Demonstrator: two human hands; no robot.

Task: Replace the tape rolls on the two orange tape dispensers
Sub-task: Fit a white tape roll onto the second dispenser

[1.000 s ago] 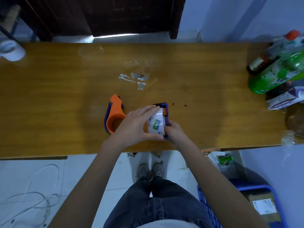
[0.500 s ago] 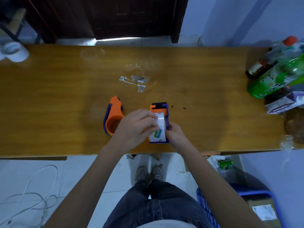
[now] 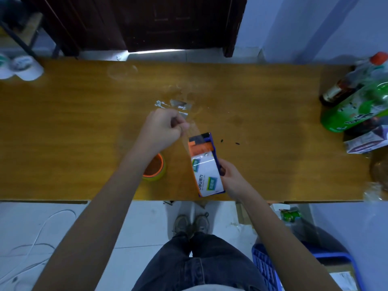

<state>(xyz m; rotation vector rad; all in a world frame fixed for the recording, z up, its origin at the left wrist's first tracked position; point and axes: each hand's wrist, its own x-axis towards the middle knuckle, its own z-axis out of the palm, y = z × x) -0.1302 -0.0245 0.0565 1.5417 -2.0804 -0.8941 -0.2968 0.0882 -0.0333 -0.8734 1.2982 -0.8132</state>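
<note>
At the table's (image 3: 63,133) centre, my left hand (image 3: 162,128) pinched clear tape (image 3: 190,137) toward eleven o'clock; my right hand (image 3: 230,177) clasped the dispenser (image 3: 204,162). An off-angle pull risked twisting the strip onto itself.

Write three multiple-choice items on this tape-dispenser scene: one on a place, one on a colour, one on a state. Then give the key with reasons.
1. Where does the second dispenser lie?
A. under the left forearm
B. beside the bottles
C. on the floor

2. What colour is the cap of the bottle at the table's right end?
A. blue
B. orange-red
C. black

3. What is the left hand doing?
A. resting flat
B. pinching clear tape drawn from the dispenser steadied by the right hand
C. holding a bottle

Key: 1 A, its orange body shows beneath the forearm. 2 B, the cap is orange-red. 3 B, a clear strip runs from the closed fingers to the dispenser.
</note>
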